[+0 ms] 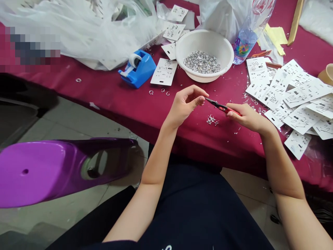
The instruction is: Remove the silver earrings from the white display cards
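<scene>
My right hand [246,116] is closed round the red handles of a pair of pliers [221,106]. The dark jaws point left and reach the fingertips of my left hand [186,104]. Thumb and forefinger of that left hand are pinched at the tip of the jaws; what lies between them is too small to make out. On the cloth just below the pliers is a little heap of small metal pieces [212,120]. Beyond my hands stands a white bowl [186,69] holding many small silvery metal parts [202,62].
A blue tape dispenser [142,69] and a white card [163,72] lie left of the bowl. Many cards with metal pieces [301,93] spread on the right. A plastic bottle [246,40] stands behind. White plastic bags [85,31] cover the back left. A purple stool [36,170] is at lower left.
</scene>
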`<state>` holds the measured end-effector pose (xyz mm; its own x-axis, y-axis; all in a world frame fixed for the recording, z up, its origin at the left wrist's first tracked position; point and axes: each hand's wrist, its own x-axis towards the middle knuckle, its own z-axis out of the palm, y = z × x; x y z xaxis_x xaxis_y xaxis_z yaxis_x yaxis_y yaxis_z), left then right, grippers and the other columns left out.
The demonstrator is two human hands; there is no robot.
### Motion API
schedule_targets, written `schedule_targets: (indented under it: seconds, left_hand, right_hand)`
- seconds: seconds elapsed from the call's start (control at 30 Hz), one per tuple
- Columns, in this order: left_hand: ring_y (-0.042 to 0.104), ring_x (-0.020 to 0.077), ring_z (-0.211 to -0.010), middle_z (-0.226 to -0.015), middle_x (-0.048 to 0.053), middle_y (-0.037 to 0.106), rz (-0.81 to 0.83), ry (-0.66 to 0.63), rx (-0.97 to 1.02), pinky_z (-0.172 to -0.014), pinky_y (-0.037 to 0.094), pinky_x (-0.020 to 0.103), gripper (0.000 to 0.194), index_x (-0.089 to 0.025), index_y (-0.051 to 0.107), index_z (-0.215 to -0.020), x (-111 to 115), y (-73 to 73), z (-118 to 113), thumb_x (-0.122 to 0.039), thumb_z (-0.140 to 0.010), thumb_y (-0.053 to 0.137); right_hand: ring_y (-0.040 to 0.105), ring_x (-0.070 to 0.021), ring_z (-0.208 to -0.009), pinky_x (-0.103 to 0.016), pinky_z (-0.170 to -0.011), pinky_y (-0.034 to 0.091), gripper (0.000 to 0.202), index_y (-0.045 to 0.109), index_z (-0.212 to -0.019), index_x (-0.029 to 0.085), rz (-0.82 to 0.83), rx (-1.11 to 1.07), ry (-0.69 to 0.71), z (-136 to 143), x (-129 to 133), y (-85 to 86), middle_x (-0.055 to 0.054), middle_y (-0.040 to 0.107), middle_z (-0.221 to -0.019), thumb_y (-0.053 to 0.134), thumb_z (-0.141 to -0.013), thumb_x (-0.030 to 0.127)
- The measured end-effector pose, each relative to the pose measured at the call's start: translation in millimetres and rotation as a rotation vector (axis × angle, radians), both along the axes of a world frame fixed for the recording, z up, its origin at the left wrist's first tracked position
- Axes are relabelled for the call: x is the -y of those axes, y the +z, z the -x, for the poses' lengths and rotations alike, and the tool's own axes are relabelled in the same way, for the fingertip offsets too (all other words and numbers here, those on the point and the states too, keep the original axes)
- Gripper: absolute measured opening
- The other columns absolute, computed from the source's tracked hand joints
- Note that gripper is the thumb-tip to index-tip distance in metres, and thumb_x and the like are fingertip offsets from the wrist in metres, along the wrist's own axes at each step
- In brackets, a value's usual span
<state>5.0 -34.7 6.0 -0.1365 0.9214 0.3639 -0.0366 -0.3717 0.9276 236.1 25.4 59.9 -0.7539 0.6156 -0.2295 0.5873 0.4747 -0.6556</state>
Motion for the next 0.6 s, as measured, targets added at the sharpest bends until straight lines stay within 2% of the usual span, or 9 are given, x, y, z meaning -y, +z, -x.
schedule_targets:
  seconds: [0.1,0.3,0.43,0.6]
  left_hand:
    - [0.060,0.0085,-0.067,-0.075,0.001,0.064,-0.001,-0.026,0.038,-0.067,0.053,0.023,0.033,-0.021,0.073,-0.086,-1.6,-2.8,0.1,-0.053,-0.081,0.074]
    - [0.059,0.0079,-0.065,-0.071,-0.002,0.062,-0.011,-0.089,0.146,-0.064,0.052,0.023,0.029,-0.025,0.072,-0.088,-4.4,-6.5,-2.5,-0.052,-0.080,0.075]
    - [0.060,0.0091,-0.065,-0.070,-0.002,0.063,-0.052,-0.008,0.097,-0.065,0.053,0.025,0.031,-0.025,0.073,-0.089,-4.0,-5.3,-5.5,-0.055,-0.080,0.074]
    - [0.063,0.0095,-0.069,-0.078,0.000,0.066,-0.107,0.104,0.013,-0.066,0.054,0.024,0.031,-0.023,0.073,-0.090,-0.8,-2.4,-8.0,-0.052,-0.080,0.075]
  right_hand:
    - [0.038,-0.0097,-0.057,-0.025,-0.057,0.029,0.064,0.042,-0.074,0.018,0.039,0.000,-0.004,1.2,2.8,-1.5,0.001,0.045,-0.063,0.032,-0.090,0.080]
    - [0.051,-0.0092,-0.055,-0.024,-0.056,0.041,0.061,0.049,-0.081,0.018,0.178,-0.076,0.009,5.1,10.3,-2.6,-0.001,0.055,-0.069,0.031,-0.094,0.075]
    - [0.047,-0.0084,-0.052,-0.023,-0.052,0.040,0.062,0.048,-0.080,0.018,0.219,-0.116,-0.013,6.8,12.0,-4.7,0.001,0.049,-0.064,0.032,-0.093,0.076]
    - [0.044,-0.0080,-0.053,-0.023,-0.053,0.037,0.061,0.044,-0.076,0.018,0.192,-0.137,-0.032,8.0,11.3,-5.8,0.001,0.048,-0.063,0.033,-0.094,0.075]
